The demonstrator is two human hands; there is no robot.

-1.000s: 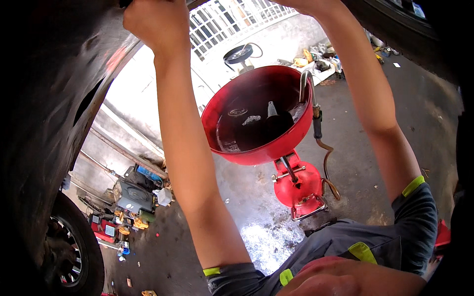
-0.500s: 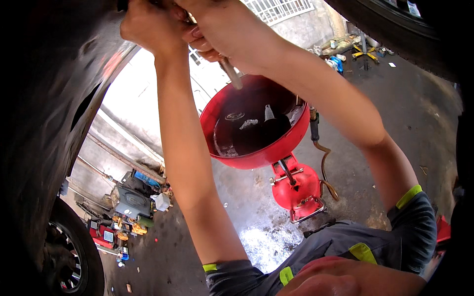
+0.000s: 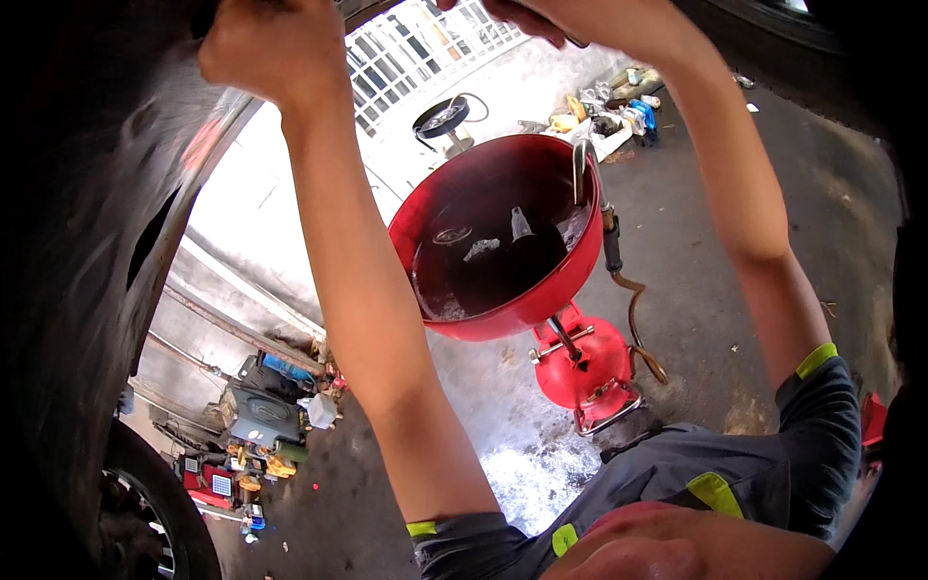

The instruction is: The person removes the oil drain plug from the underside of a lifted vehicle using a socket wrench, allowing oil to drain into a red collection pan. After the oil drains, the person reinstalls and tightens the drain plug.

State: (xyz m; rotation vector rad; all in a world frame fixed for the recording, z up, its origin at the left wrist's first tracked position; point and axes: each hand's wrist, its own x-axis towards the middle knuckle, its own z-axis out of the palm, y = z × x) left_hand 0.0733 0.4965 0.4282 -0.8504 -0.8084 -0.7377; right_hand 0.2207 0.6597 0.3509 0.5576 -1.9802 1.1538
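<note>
Both my arms reach up to the underside of a raised car. My left hand (image 3: 275,48) is closed in a fist against the dark underbody at the upper left; what its fingers grip is hidden. To its right, apart from it, my right hand (image 3: 580,21) is cut by the top edge. Its visible fingers are curled, with a small dark edge beside them; I cannot make out what they hold. Below the hands stands a red oil drain pan (image 3: 522,314), dark inside with a few small pale pieces in it. It sits above a round red tank (image 3: 585,362).
A brown hose (image 3: 635,309) hangs at the pan's right side. Wheels bound the view, one tyre (image 3: 169,498) at lower left. A grey case (image 3: 259,416) and tools crowd the wall at left. Bottles and litter (image 3: 619,121) lie at the back, near a white grille (image 3: 425,58).
My right hand has moved up and right, away from my left hand. The metal tool handle that stuck out below it is no longer visible. My left hand has shifted slightly left and up.
</note>
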